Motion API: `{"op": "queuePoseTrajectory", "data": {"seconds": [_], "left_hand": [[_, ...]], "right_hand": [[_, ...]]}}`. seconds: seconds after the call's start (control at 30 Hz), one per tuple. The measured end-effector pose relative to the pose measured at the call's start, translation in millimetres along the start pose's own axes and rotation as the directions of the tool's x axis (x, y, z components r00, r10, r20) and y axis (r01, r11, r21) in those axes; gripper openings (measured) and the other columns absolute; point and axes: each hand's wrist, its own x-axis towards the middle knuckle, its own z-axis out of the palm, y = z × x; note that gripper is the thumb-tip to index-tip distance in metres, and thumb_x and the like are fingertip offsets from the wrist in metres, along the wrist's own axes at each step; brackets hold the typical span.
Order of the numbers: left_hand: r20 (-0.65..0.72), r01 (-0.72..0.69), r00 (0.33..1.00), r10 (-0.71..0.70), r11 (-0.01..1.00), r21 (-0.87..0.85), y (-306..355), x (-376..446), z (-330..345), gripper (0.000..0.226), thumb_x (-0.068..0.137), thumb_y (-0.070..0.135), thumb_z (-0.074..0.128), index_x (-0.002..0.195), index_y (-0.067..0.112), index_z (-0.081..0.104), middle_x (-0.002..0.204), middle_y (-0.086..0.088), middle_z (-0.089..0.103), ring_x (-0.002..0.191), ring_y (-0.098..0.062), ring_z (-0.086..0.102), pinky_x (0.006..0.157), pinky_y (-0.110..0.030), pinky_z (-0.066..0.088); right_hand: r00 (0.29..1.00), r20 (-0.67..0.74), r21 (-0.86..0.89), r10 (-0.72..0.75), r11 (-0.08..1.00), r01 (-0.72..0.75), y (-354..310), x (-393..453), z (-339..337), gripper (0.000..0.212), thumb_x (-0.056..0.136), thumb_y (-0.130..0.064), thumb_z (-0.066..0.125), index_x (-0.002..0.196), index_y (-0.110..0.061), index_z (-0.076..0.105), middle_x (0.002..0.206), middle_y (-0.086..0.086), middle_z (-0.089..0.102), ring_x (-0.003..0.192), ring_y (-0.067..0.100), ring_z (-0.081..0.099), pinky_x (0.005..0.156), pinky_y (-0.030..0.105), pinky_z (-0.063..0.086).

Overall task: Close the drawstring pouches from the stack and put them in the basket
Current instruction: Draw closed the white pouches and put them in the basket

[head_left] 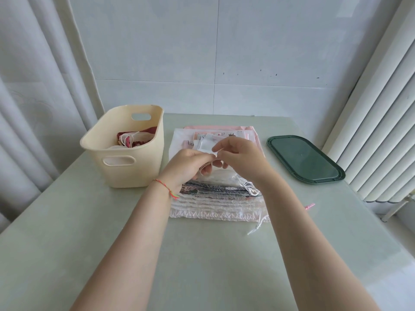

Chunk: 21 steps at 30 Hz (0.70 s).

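Left hand (187,163) and right hand (238,157) raised together above the middle of the desk (89,232), fingertips meeting, both pinching the edge of a small white pouch (207,142) held over the stack (215,198). Fingers of both curled round that edge; a red string bracelet (166,187) on the left wrist.

Directly below the hands, a stack of flat drawstring pouches, pink and white with gathered mouths toward the near edge, grey patterned ones among them, white cords (249,187) trailing off the stack's right side and onto the desk at its near right corner.

Just left of the stack, nearly touching it, a cream plastic basket (125,162) with cut-out handles, holding several closed pouches (134,140) in red and white.

Right of the stack, well apart, toward the right edge, a dark green oblong lid (305,158) lying flat. Nearer the front on the right, a small pink scrap (310,206).

Behind the far edge, a pale tiled wall; curtains at both sides.
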Motion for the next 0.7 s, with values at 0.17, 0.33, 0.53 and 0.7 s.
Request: {"op": "queuePoseTrajectory", "data": {"seconds": [0.17,0.33,0.53,0.7], "left_hand": [[-0.061,-0.009,0.998,0.007,0.999,-0.035,-2.5,3.3,-1.6,0.031,0.091,0.020,0.061,0.062,0.010,0.069,0.067,-0.007,0.064,0.069,-0.017,0.054,0.046,-0.018,0.036],[-0.174,-0.024,0.985,-0.010,0.981,-0.193,-5.6,7.1,0.1,0.013,0.088,0.020,0.070,0.083,0.010,0.076,0.072,-0.004,0.072,0.063,-0.007,0.062,0.049,-0.019,0.037],[-0.178,-0.053,0.984,-0.013,0.932,-0.360,-5.8,9.3,-0.3,0.009,0.089,0.013,0.069,0.087,0.006,0.074,0.075,-0.004,0.071,0.064,-0.012,0.063,0.048,-0.016,0.034],[-0.130,-0.013,0.990,-0.062,0.861,-0.509,-5.8,9.8,-0.8,0.008,0.090,0.009,0.065,0.094,0.007,0.072,0.086,-0.006,0.071,0.067,-0.011,0.063,0.053,-0.017,0.035]], "right_hand": [[0.998,0.046,-0.238,-0.032,0.970,0.042,0.5,1.3,-8.7,0.012,0.084,-0.026,0.074,0.087,-0.014,0.072,0.058,-0.007,0.052,0.044,0.002,0.036,0.046,0.014,0.028],[0.998,0.012,-0.347,-0.065,0.936,0.066,-0.5,2.6,-10.6,0.008,0.089,-0.020,0.069,0.084,-0.014,0.072,0.049,-0.013,0.042,0.039,0.000,0.039,0.044,0.011,0.028],[1.000,-0.002,-0.255,-0.026,0.967,0.025,-3.2,0.3,-5.8,0.022,0.092,-0.031,0.065,0.082,-0.013,0.072,0.040,-0.014,0.036,0.038,0.005,0.031,0.041,0.013,0.023],[0.995,0.093,-0.290,0.048,0.957,-0.019,-8.7,-3.7,-3.4,0.022,0.094,-0.027,0.059,0.080,-0.017,0.073,0.053,-0.004,0.048,0.042,0.007,0.033,0.044,0.018,0.029]]}}
